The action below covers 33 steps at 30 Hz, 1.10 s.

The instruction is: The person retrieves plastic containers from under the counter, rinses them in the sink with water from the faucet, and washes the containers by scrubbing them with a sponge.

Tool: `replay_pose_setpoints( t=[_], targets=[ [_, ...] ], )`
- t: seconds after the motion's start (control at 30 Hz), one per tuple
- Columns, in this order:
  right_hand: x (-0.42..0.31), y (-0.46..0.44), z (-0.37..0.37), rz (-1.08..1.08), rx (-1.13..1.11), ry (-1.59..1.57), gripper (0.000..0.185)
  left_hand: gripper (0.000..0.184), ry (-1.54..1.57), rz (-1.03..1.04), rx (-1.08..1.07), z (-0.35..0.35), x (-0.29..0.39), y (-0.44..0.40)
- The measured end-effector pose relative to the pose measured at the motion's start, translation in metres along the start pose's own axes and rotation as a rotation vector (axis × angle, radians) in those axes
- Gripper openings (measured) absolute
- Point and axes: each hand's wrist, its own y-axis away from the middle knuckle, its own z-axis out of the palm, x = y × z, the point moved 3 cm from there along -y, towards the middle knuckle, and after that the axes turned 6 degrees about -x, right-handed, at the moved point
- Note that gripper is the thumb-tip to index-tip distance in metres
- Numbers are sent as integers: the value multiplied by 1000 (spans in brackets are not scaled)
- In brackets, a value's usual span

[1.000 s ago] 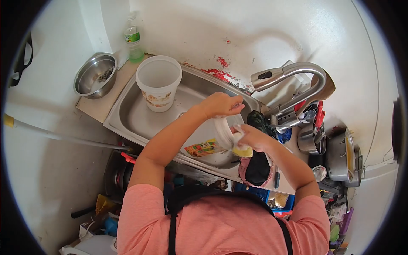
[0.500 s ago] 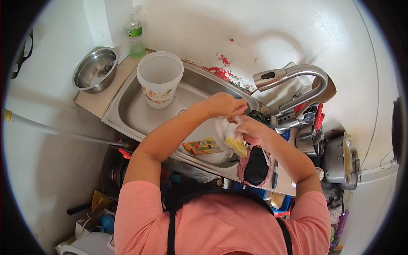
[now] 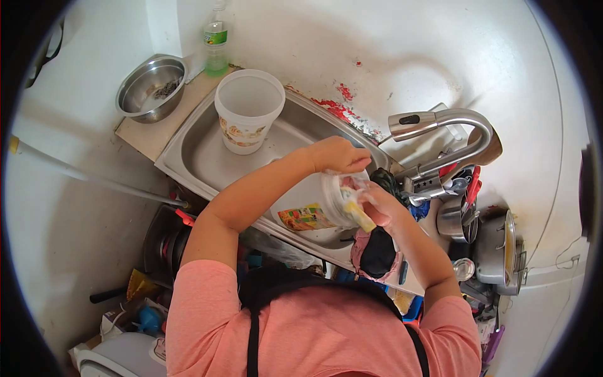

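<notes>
A white plastic tub [image 3: 329, 200] with a colourful label lies tilted on its side in the sink, its opening toward the right. My left hand [image 3: 339, 155] is closed at the tub's upper edge; the fingertips are partly hidden. At the opening, my right hand [image 3: 380, 206] grips a soapy yellow sponge [image 3: 360, 217], with white suds around the fingers. Behind my left forearm, a second white bucket [image 3: 242, 135] with a printed pattern stands upright in the steel sink [image 3: 200, 154].
A steel bowl [image 3: 151, 112] with dark scraps and a bottle of green liquid [image 3: 216, 47] stand at the back left. The faucet [image 3: 440, 122] arches at the right, near a utensil holder [image 3: 429, 186] and pots [image 3: 493, 248]. A pink-and-black cloth item [image 3: 377, 252] lies on the front edge.
The view has shifted slightly. My right hand and the sponge have moved a little right and down at the tub's opening. My left hand stays at the tub's edge.
</notes>
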Motion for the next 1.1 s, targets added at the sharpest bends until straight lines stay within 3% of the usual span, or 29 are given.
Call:
replay_pose_setpoints(
  t=[0.13,0.23,0.33,0.43,0.53,0.63,0.73,0.77,0.87,0.93,1.03,1.1],
  targets=[
    [-3,5,4,33,-72,27,43,20,203,-96,-9,-2,1,0],
    [-9,2,3,30,-16,4,44,21,217,-212,189,-3,-20,8],
    [0,-11,-13,-82,-31,-102,36,24,5,-474,592,2,-22,43],
    [7,-19,-10,-86,60,-108,45,38,607,-848,679,26,-8,84],
    [22,-34,-20,-95,203,14,45,49,660,-900,568,23,20,96],
    [34,-46,-6,-28,231,28,33,49,787,-861,561,19,19,91],
    [24,-25,45,102,-361,-123,42,50,545,-920,319,19,22,91],
    [25,-30,44,213,-226,-14,50,49,661,-914,367,23,16,93],
    [16,-21,50,214,-59,343,48,46,931,-822,473,45,-15,101],
    [20,-33,38,80,72,322,46,42,1006,-669,499,55,-25,95],
    [33,-58,11,-115,243,191,44,38,1821,-419,598,47,1,97],
    [35,-64,13,-159,393,164,43,38,1606,-567,666,50,12,89]
  ],
)
